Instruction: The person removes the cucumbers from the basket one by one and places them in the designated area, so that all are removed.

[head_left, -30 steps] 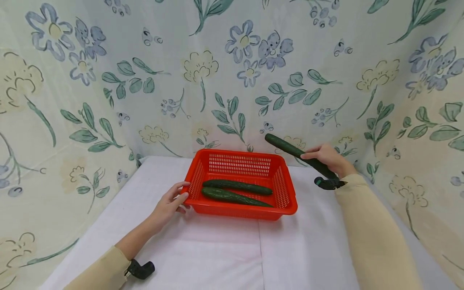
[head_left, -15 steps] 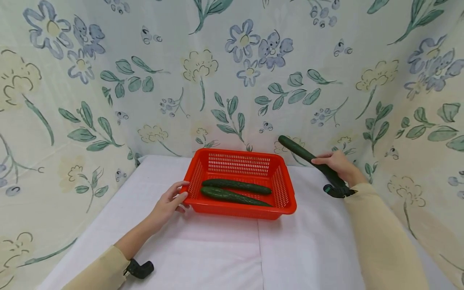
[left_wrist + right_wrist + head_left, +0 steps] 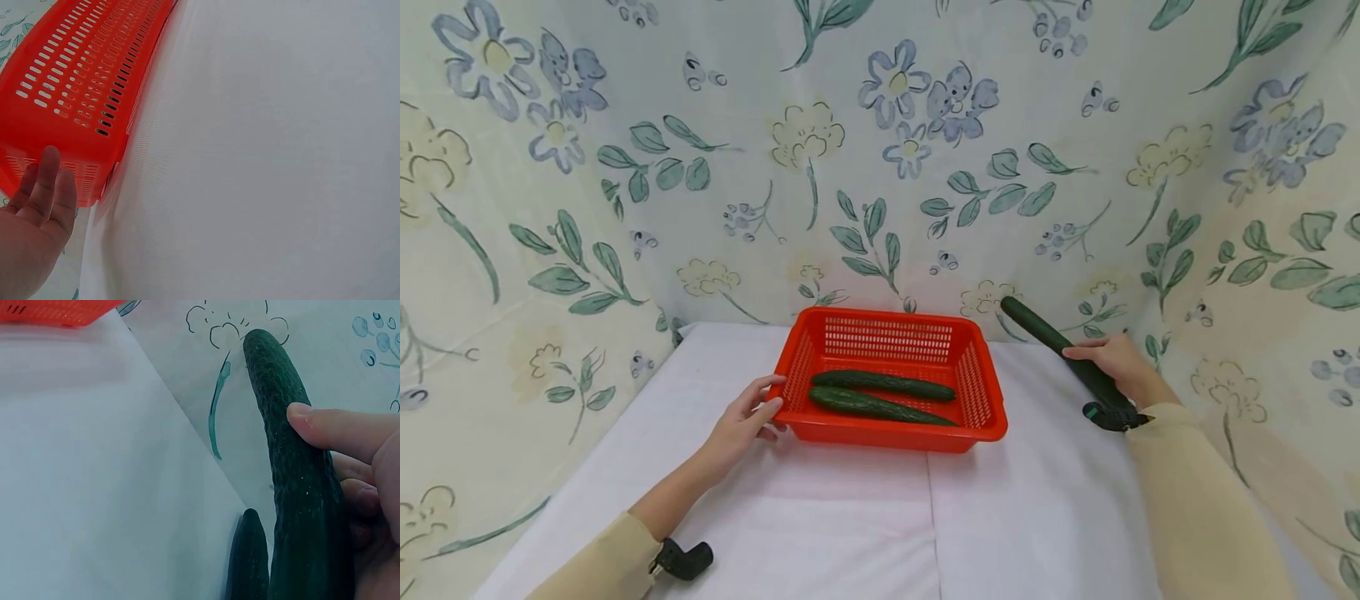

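A red plastic basket stands on the white-covered table with two dark green cucumbers lying side by side in it. At its left end, my left hand holds the rim, with fingers against the outer end wall. To the right of the basket my right hand grips a third cucumber around its middle, its far tip slanting up to the left. In the right wrist view the thumb lies along the top of this cucumber. Below it another cucumber shows partly, mostly hidden in the head view.
White cloth covers the table. A floral-patterned curtain hangs at the back and along both sides, close behind the basket and the held cucumber.
My right hand has moved right and lower, toward the table, carrying the cucumber with it. The left hand stays at the basket's left rim.
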A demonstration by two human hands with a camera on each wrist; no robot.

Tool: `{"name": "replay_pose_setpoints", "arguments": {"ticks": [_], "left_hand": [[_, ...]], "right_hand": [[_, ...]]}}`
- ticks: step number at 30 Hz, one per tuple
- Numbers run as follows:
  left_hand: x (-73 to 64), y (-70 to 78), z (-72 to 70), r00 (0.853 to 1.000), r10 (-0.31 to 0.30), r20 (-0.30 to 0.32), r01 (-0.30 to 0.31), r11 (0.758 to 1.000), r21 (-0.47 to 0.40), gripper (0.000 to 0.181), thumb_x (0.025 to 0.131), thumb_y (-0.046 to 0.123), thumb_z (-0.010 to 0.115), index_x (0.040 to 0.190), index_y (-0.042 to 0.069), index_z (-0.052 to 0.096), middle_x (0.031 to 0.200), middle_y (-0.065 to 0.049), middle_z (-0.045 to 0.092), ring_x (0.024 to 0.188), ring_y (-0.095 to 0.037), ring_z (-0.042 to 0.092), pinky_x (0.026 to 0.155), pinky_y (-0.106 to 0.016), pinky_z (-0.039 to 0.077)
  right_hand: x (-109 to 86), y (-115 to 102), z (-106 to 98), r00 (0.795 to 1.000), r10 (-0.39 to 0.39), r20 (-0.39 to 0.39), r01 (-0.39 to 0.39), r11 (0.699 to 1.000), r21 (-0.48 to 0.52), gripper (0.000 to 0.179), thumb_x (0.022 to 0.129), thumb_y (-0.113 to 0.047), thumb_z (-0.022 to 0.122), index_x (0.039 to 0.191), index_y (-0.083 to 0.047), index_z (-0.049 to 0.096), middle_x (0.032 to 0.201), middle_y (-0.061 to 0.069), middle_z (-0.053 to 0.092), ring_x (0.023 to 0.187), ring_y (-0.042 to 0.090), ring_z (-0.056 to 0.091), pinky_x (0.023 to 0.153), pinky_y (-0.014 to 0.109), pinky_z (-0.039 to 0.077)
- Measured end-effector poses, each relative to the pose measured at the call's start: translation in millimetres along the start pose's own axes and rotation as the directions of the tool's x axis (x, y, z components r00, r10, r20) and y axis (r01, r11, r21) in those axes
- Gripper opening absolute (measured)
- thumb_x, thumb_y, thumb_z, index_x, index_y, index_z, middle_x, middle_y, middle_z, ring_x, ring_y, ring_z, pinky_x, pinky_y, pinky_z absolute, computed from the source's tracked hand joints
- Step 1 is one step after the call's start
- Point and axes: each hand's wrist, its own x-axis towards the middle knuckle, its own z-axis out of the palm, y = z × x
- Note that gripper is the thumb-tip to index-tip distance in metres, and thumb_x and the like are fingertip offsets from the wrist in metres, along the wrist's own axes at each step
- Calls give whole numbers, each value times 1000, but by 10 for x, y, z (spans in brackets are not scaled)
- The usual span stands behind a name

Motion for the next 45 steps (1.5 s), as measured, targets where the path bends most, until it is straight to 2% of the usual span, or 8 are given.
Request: {"name": "replay_pose_setpoints", "arguments": {"ticks": [3,9,15,20,28,32,38,45], "left_hand": [[16,-1,0,1000,9,4,-9,1000,5,50,105,33,54,151,21,39,132,-24,51,95,-32,67,81,-35,61],[20,4,4,1000,9,6,-9,1000,12,51,105,30,54,152,19,38,131,-25,51,94,-31,67,81,-37,61],[11,12,5,1000,1,-5,-1,1000,18,51,105,31,54,152,21,38,131,-23,51,94,-29,68,80,-33,61],[20,-5,3,1000,0,-4,0,1000,19,52,105,31,54,152,20,37,132,-23,52,93,-29,68,80,-33,60],[14,-11,5,1000,1,-4,0,1000,11,51,105,32,55,151,21,38,132,-23,52,94,-31,67,80,-33,60],[25,-21,2,1000,-5,-8,5,1000,9,50,104,34,55,150,23,40,132,-21,53,94,-31,68,80,-32,60],[23,-17,-2,1000,-17,-5,17,1000,7,51,104,34,55,151,23,39,132,-21,52,94,-29,68,80,-31,60],[14,-13,1,1000,-7,-7,7,1000,7,50,104,34,55,151,24,39,131,-20,52,95,-32,67,80,-31,60]], "right_hand": [[-49,117,-7,999,16,-32,-16,1000,10,83,91,-49,72,144,9,46,153,34,35,124,41,46,94,43,46],[-100,353,-13,996,67,-50,-65,997,45,81,91,-47,71,142,12,47,154,35,32,133,46,38,107,57,36],[-107,506,-4,994,75,-80,-72,996,43,80,91,-47,71,139,13,50,150,35,37,128,46,41,102,56,38],[-141,576,3,992,83,-92,-80,996,32,81,90,-47,73,137,15,50,148,36,40,126,46,44,99,54,40],[-192,658,39,985,134,-109,-131,991,36,83,90,-45,73,139,17,47,151,38,34,132,48,40,107,58,37],[-198,675,59,983,134,-124,-130,991,40,83,90,-43,72,139,18,45,151,38,33,134,49,37,110,60,35],[-215,670,74,982,142,-122,-145,989,-18,83,90,-41,73,141,17,43,153,38,29,139,53,32,113,63,31],[-257,618,108,984,116,-139,-137,980,-148,81,89,-37,72,138,21,43,147,40,36,130,55,41,105,61,41]]}}
